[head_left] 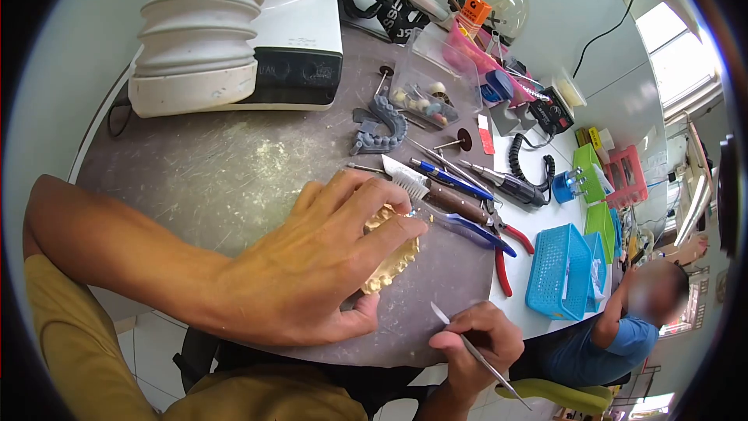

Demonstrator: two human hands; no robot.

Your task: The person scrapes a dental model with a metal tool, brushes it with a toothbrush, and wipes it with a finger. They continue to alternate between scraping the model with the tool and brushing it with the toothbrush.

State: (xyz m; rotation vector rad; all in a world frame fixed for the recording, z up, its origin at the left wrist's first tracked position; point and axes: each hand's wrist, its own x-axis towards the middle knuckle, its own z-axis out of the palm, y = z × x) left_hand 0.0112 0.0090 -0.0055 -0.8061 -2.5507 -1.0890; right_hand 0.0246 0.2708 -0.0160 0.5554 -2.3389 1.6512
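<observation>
A yellowish dental cast [397, 261] with a row of teeth lies on the grey bench under my left hand [312, 257]. The fingers curl over its far side and my thumb bends in near its close edge, partly hiding it. In my right hand [487, 339], near the bench's front edge, a thin metal carving knife [477, 355] is pinched between thumb and fingers. Its small blade points toward the cast but stays apart from it. A white-bristled brush [407, 179] lies just beyond my left fingertips.
A dark grey jaw model [382, 129] and a clear box [436, 86] of small parts sit farther back. Pliers [502, 245], a blue pen [452, 179] and a handpiece [510, 185] lie to the right. A white extraction hose [199, 31], blue basket [557, 273] and seated person [608, 327] are around.
</observation>
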